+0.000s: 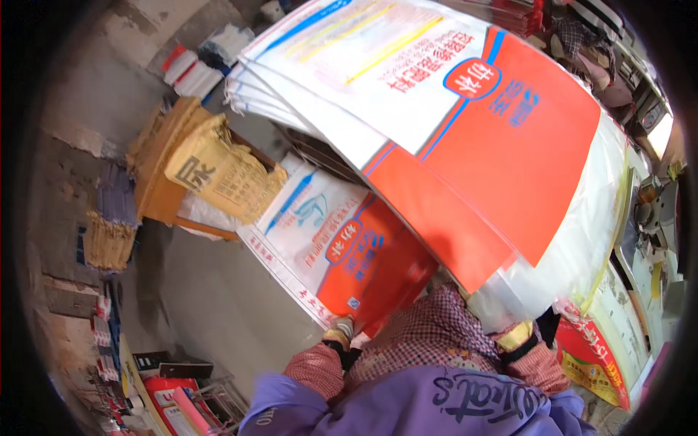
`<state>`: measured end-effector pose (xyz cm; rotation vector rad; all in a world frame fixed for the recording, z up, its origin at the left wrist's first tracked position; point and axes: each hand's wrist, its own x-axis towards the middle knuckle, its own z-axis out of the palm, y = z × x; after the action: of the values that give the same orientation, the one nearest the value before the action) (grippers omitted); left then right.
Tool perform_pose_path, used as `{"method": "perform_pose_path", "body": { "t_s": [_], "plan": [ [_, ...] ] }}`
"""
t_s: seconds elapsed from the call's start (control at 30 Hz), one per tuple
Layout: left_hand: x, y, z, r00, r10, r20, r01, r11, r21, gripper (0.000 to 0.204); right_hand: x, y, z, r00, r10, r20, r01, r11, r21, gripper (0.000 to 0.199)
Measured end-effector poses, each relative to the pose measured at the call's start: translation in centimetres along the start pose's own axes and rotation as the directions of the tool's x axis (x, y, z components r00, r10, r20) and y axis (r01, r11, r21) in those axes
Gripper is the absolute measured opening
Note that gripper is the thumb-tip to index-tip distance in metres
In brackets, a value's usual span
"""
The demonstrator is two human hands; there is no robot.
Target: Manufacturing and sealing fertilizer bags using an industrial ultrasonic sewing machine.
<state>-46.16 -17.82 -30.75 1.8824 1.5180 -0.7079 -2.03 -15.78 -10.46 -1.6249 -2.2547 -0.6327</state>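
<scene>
Apparent bag handling | left hand [339,332] pinched lower bag [347,251] | right hand [515,338] met clear plastic [574,251], grip indiscernible | next seemingly needed steady holding

The upper sacks [531,160] looked like smooth, slightly glossy plastic, and the lower sack [385,261] shared that sheen. The clear film [585,214] was shiny, creased plastic. Along the wooden stand's [161,163] right edge, the yellow sack [227,174] appeared rough and matt. The checked garment [429,323] was matt cloth.
</scene>
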Motion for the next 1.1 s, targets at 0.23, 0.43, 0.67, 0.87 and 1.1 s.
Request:
{"method": "perform_pose_path", "body": {
  "t_s": [0.23, 0.43, 0.67, 0.87, 1.1],
  "plan": [
    [0.5, -2.0, -5.0, 0.893, -0.418, -0.168, 0.422, 0.906, -0.013, 0.047, 6.9, -0.3, -9.8, 0.967, 0.172, 0.188, -0.249, 0.796, 0.552, 0.015],
    [-11.1, 22.7, -38.6, 0.268, -0.016, -0.963, -0.793, 0.564, -0.230, 0.020, 4.0, 0.6, -6.9, 0.947, 0.317, 0.054, -0.170, 0.349, 0.921, 0.021],
    [-13.7, 41.7, -43.5, 0.104, 0.900, -0.423, -0.754, 0.349, 0.556, 0.049, 4.8, 3.7, -16.0, 0.480, 0.044, 0.876, -0.704, 0.615, 0.355, 0.042],
    [-10.3, 45.5, -40.5, 0.199, 0.927, -0.317, -0.747, 0.353, 0.564, 0.013, 1.0, 7.0, -19.9, 0.732, 0.057, 0.679, -0.679, 0.132, 0.722, 0.022],
    [-13.9, 43.3, -43.6, 0.059, 0.995, -0.086, -0.767, 0.100, 0.633, 0.012, 0.7, 12.6, -20.0, 0.449, 0.627, 0.637, -0.325, -0.550, 0.770, 0.022]
  ]
}}
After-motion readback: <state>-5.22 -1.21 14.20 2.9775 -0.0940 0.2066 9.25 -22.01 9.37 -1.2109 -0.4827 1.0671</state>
